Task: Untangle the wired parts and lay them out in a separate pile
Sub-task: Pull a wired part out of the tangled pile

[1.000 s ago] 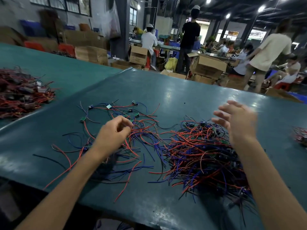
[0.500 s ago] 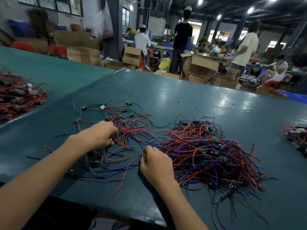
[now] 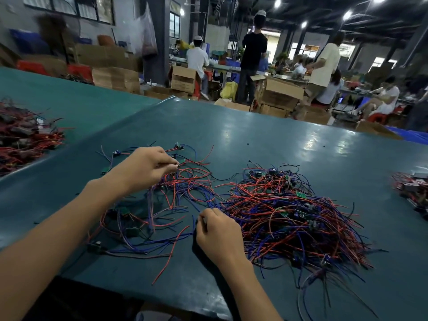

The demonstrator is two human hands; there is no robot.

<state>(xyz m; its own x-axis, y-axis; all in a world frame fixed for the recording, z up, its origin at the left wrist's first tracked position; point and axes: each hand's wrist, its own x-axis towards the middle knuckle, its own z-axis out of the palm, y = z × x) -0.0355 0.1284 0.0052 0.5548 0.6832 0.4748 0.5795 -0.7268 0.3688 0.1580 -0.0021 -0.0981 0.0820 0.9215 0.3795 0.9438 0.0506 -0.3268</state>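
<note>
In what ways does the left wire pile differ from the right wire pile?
The left pile is thin and spread flat; the right pile is dense and heaped. The left pile holds fewer wires than the right pile. The left hand pinches wires over the left pile, not the right pile. Both have red and blue wires with small green boards.

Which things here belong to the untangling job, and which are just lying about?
In the job: left hand, right hand, tangled wire heap, laid-out wired parts.
Lying about: far-left red wire heap, right-edge wire bundle, cardboard boxes.
</note>
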